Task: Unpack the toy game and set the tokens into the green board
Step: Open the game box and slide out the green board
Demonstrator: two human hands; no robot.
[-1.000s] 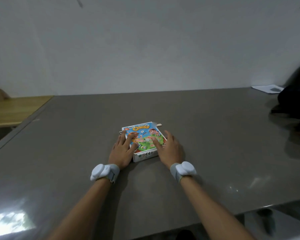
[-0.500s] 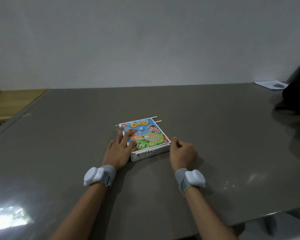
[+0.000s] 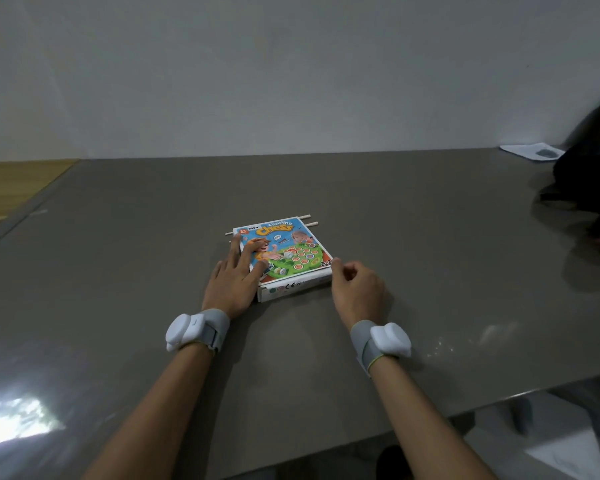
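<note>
Lying flat mid-desk (image 3: 430, 237): toy game box (image 3: 291, 258), closed, two thin sticks (image 3: 309, 220) poking out beneath far end. Left hand (image 3: 234, 284) pressed flat on box's left edge, grip released, fingers spread. Right hand (image 3: 357, 287) curled loosely, touching box's near right corner, grasping nothing visible.

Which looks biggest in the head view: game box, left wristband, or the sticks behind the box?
1. Game box
2. Left wristband, though it lies nearer the camera, which enlarges it
3. Sticks, thin and mostly hidden by the box
</note>
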